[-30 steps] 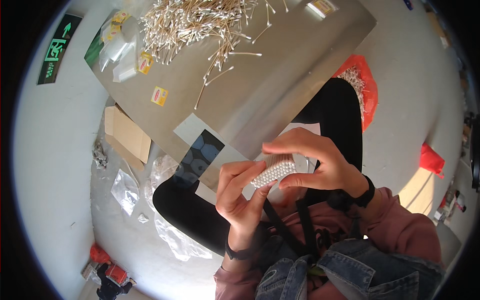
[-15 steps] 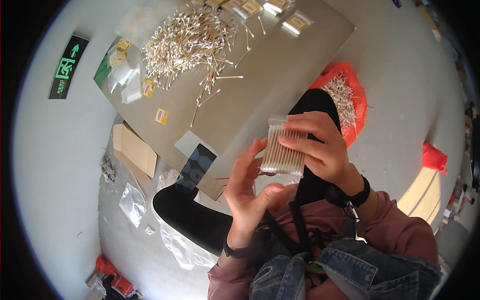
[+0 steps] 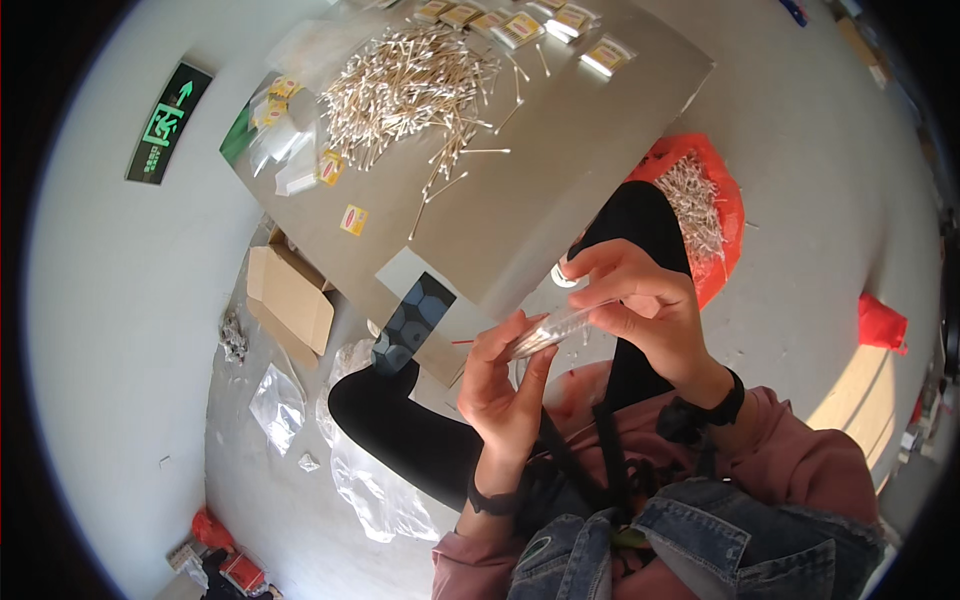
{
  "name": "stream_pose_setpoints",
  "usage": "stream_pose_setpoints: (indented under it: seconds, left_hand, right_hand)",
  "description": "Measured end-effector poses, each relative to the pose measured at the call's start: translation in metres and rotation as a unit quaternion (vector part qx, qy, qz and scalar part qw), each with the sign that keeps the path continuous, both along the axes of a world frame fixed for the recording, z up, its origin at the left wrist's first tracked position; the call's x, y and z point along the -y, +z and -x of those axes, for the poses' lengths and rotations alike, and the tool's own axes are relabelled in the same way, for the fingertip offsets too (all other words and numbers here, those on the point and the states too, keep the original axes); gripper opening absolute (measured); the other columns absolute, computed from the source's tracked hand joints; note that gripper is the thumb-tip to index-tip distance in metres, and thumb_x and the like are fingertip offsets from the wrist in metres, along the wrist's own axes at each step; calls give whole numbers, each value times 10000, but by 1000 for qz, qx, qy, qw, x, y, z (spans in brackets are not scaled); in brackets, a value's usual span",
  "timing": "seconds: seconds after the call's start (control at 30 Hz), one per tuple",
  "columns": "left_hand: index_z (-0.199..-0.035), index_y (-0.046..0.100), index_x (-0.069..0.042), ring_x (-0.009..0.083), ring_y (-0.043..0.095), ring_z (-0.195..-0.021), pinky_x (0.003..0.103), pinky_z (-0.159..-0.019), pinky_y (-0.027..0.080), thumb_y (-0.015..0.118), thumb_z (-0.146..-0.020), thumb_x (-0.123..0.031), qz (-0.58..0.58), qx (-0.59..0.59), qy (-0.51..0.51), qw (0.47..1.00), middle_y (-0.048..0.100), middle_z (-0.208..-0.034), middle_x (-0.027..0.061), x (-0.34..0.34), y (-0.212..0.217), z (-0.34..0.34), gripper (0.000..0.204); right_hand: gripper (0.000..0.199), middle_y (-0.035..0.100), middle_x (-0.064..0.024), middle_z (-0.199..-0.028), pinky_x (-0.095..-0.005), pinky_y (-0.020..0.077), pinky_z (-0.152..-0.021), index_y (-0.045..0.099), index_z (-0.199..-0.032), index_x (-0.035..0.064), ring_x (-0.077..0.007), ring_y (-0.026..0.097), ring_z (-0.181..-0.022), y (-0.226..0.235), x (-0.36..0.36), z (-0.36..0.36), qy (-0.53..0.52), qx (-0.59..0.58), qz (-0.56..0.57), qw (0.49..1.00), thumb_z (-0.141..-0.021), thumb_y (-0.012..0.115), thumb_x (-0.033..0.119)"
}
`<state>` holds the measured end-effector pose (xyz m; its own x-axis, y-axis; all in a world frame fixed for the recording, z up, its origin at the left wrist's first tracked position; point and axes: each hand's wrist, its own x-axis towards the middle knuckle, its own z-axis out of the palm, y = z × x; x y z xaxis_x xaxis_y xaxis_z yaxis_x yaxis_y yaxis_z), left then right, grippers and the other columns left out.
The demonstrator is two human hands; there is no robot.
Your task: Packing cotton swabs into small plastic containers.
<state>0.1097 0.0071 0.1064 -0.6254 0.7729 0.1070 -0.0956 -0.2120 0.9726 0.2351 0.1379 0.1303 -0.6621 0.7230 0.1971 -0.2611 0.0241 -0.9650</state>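
Observation:
Over my lap, a small clear bag of cotton swabs (image 3: 552, 331) is held almost edge-on between my two hands. My left hand (image 3: 503, 390) pinches its lower left end between thumb and fingers. At the other end, the thumb and fingers of my right hand (image 3: 650, 315) close on the clear plastic. A large heap of loose cotton swabs (image 3: 410, 95) lies on the table (image 3: 540, 190) in front, with a few strays around it. One small yellow card (image 3: 353, 220) rests near the table's left side, more cards and clear empty bags (image 3: 295, 150) beyond it.
Filled swab packs (image 3: 607, 56) line the table's far edge. A red bag of swabs (image 3: 738, 215) stands on the floor right of my knee. A dark hexagon-patterned rectangle (image 3: 412, 318) is at the near table edge. Left lie a cardboard box (image 3: 290, 300) and clear plastic (image 3: 277, 408).
The bag of swabs has turned from flat-side-on to nearly edge-on. My left hand has closed on its end, and my right hand has shifted its hold to the other end.

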Motion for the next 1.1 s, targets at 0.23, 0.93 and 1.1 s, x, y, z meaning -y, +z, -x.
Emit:
stream_pose_setpoints:
  seconds: [0.23, 0.93, 1.1]
  left_hand:
    - [-1210, 591, 43, 264, 657, -1119, 374, -997, 508, 670, -831, 179, 9, 14, 49, 999, 656, -1160, 156, 24, -13, 24, 410]
    - [-1038, 732, 27, 181, 667, -966, 295, -874, 526, 729, -837, 72, 114, -143, 40, 982, 714, -1064, 110, -13, -85, 95, 206]
    - [-955, 763, -2, 189, 698, -909, 301, -831, 544, 772, -774, 58, 117, -210, 89, 966, 744, -982, 110, -17, -81, 88, 191]
  right_hand:
    - [229, 673, -51, -1126, -216, 467, -660, 736, -1114, 66, -79, 603, -856, -3, 17, 30, 23, 72, -22, 997, -890, 715, 28]
    - [121, 696, -61, -998, -241, 575, -705, 712, -1048, 4, -125, 692, -865, -108, 13, 100, 9, 90, 111, 990, -951, 655, 48]
    - [87, 707, -82, -1018, -257, 581, -725, 713, -994, -10, -142, 698, -865, -108, 6, 99, -1, 47, 18, 999, -922, 665, -7]
